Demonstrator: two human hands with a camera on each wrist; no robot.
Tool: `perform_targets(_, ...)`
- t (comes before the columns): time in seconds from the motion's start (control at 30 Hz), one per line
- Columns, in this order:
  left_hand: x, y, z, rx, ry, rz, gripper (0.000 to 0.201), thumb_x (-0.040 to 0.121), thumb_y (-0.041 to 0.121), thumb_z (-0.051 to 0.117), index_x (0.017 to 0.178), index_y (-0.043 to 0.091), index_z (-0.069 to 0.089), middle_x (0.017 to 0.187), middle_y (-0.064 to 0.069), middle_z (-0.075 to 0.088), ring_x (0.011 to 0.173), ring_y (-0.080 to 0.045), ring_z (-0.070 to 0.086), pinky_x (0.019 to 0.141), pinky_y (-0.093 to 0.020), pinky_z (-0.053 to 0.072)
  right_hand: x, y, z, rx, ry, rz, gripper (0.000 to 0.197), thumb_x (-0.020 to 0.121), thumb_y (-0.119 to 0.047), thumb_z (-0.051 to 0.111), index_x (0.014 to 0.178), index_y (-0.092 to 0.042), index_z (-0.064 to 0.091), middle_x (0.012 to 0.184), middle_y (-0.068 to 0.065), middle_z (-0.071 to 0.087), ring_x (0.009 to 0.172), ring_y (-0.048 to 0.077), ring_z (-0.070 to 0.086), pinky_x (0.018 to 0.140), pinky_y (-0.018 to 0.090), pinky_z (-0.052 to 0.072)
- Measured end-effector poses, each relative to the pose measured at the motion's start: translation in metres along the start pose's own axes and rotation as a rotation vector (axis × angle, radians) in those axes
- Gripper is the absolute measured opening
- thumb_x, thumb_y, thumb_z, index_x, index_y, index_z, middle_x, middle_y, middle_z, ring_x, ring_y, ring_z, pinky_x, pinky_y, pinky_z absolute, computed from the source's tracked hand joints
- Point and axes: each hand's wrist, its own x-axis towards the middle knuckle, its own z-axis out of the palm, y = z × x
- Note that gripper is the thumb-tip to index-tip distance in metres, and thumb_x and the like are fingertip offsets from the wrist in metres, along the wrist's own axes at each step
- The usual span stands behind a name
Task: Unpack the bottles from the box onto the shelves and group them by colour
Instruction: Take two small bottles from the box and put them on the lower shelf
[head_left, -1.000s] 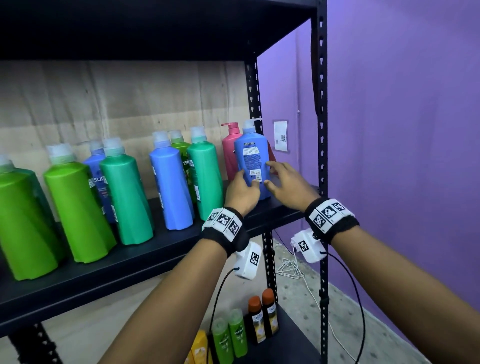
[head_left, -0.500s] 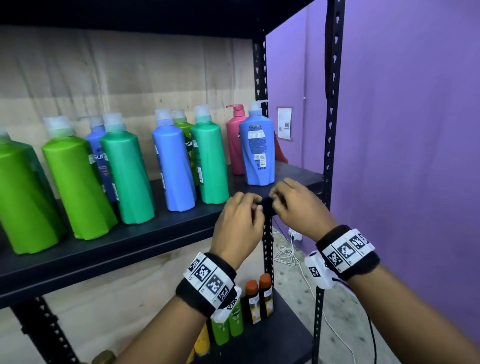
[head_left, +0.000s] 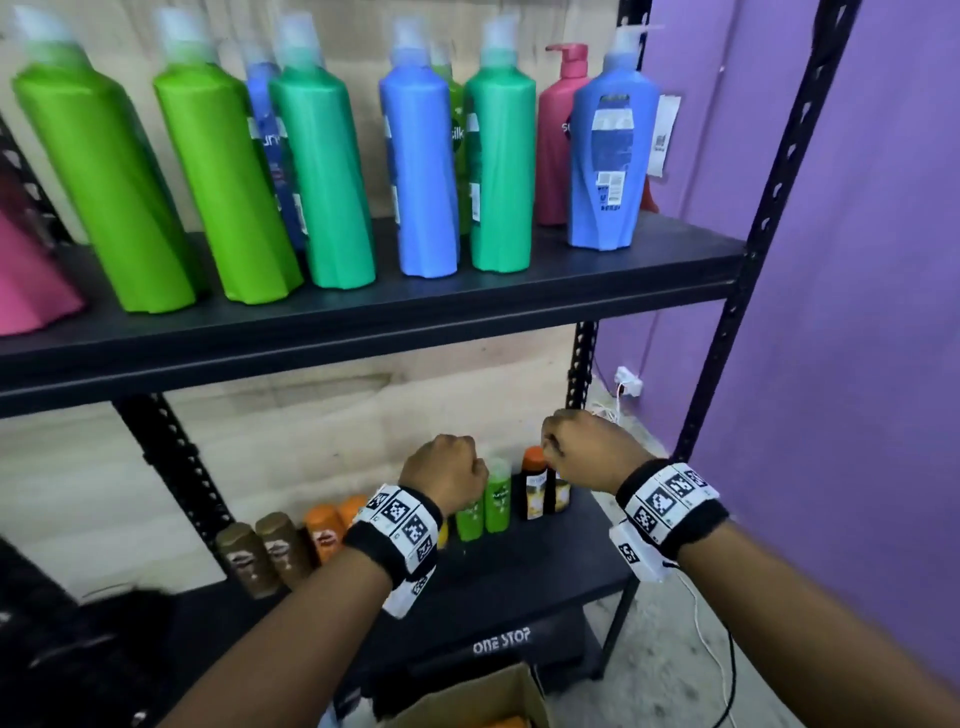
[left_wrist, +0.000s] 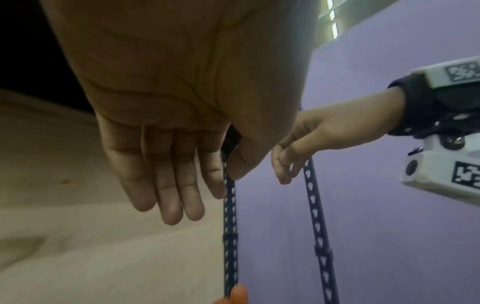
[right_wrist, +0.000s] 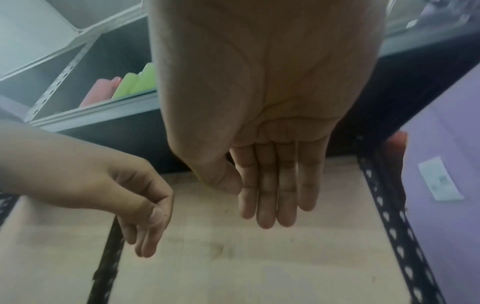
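Observation:
The blue bottle (head_left: 608, 156) with a back label stands alone at the right end of the upper shelf (head_left: 467, 306), beside a pink pump bottle (head_left: 556, 140). Left of them stand large teal, blue and bright green bottles (head_left: 208, 176), mixed by colour. Below that shelf my left hand (head_left: 444, 475) and right hand (head_left: 587, 449) hang side by side, holding nothing. The wrist views show the left hand's fingers (left_wrist: 168, 185) and the right hand's fingers (right_wrist: 275, 195) loose and pointing downward. An open cardboard box (head_left: 483, 699) sits at the bottom edge; something orange shows inside.
The lower shelf (head_left: 519, 582) carries small green bottles (head_left: 496, 499), orange-capped ones (head_left: 535, 488), brown ones (head_left: 249, 561) and orange ones (head_left: 322, 530). A black upright post (head_left: 753, 260) stands right, with a purple wall (head_left: 857, 312) beyond. A big pink bottle (head_left: 26, 291) is far left.
Both hands let go of the blue bottle, drew back to the shelf's front edge, then dropped below it. The head view tilted down, bringing the lower shelf and box into sight.

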Motion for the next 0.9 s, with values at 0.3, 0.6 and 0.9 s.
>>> perform_targets(0.3, -0.065, -0.073, 0.09, 0.009, -0.242, -0.193, 0.041, 0.1, 0.038, 0.043, 0.11, 0.006, 0.065, 0.117, -0.019, 0.066, 0.105, -0.038, 0.064, 0.079, -0.039, 0.049, -0.026, -0.042, 0.114, 0.089, -0.353, -0.086, 0.023, 0.093, -0.029, 0.05, 0.079, -0.014, 0.059, 0.092, 0.007, 0.062, 0.085, 0.031, 0.061, 0.078, 0.049, 0.054)
perform_targets(0.6, -0.145, -0.106, 0.159, -0.065, -0.461, -0.395, 0.038, 0.101, 0.041, 0.043, 0.11, 0.01, 0.063, 0.119, -0.015, 0.065, 0.106, -0.036, 0.064, 0.089, -0.044, 0.055, -0.072, -0.09, 0.198, 0.188, -0.599, -0.103, 0.018, 0.096, -0.026, 0.051, 0.091, -0.017, 0.065, 0.109, 0.006, 0.064, 0.101, 0.029, 0.062, 0.086, 0.039, 0.053)
perform_targets(0.9, -0.218, -0.15, 0.214, -0.087, -0.61, -0.411, 0.046, 0.102, 0.039, 0.04, 0.12, 0.003, 0.061, 0.122, -0.02, 0.064, 0.107, -0.038, 0.065, 0.083, -0.04, 0.053, -0.101, -0.133, 0.254, 0.156, -0.788, -0.042, 0.029, 0.098, -0.027, 0.043, 0.085, -0.012, 0.065, 0.093, 0.011, 0.07, 0.083, 0.028, 0.065, 0.075, 0.036, 0.054)
